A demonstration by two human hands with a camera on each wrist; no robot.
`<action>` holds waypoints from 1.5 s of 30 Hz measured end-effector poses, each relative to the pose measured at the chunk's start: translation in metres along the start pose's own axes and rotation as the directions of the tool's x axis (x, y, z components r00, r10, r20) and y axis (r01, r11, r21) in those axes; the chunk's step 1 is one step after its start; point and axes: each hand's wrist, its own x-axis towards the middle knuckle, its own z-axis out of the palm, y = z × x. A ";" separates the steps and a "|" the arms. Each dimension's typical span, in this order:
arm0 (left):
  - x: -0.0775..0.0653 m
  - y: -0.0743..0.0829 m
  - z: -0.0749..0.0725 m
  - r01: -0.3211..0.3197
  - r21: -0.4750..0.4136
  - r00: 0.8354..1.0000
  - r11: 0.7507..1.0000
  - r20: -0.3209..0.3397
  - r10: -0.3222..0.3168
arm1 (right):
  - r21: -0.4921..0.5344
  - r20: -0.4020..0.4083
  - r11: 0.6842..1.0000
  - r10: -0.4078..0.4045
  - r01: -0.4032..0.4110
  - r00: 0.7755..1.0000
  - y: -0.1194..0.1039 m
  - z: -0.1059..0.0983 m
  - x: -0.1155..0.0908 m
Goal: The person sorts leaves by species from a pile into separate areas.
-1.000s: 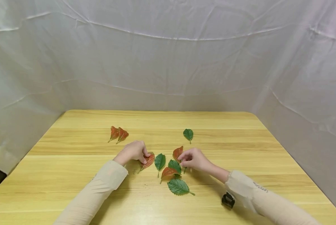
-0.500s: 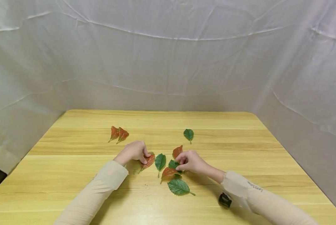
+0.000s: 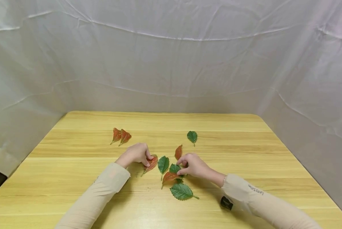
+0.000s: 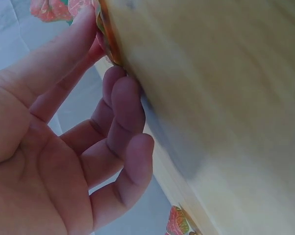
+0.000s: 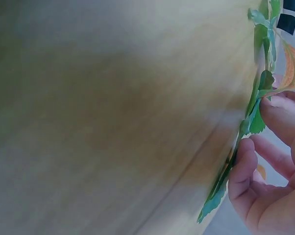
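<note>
Since a second ago, the right grip has slid a bit left and nearer the person, dragging the middle leaves along; left grip hasn't budged, pinching a red leaf on the counter. Right thumb and forefinger are parted around a green leaf, beside an overlapping orange-red leaf; can't tell if either's held. Looks like the separating step, so next probably needs 1 clean pinch. Lettering on the right sleeve is too blurry to read.
</note>
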 end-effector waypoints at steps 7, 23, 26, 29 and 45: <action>0.000 -0.002 -0.001 -0.006 -0.011 1.000 1.000 0.010 0.006 | -0.026 0.020 0.999 0.030 -0.029 0.999 -0.002 0.001 0.002; 0.000 -0.001 -0.001 -0.032 -0.001 0.999 0.999 0.008 0.032 | -0.071 0.037 0.994 0.084 -0.082 0.996 -0.009 0.001 0.007; 0.000 -0.002 -0.001 -0.035 -0.008 0.999 0.999 0.008 0.035 | -0.004 0.048 0.995 0.098 -0.098 0.994 -0.009 0.000 0.007; 0.000 -0.002 -0.001 -0.034 -0.015 0.999 0.999 0.010 0.034 | 0.091 0.064 0.989 0.109 -0.114 0.992 -0.008 -0.001 0.007; 0.002 -0.006 0.001 -0.036 -0.030 0.999 0.999 0.012 0.037 | 0.367 0.066 0.919 0.126 -0.141 0.990 -0.002 -0.014 0.001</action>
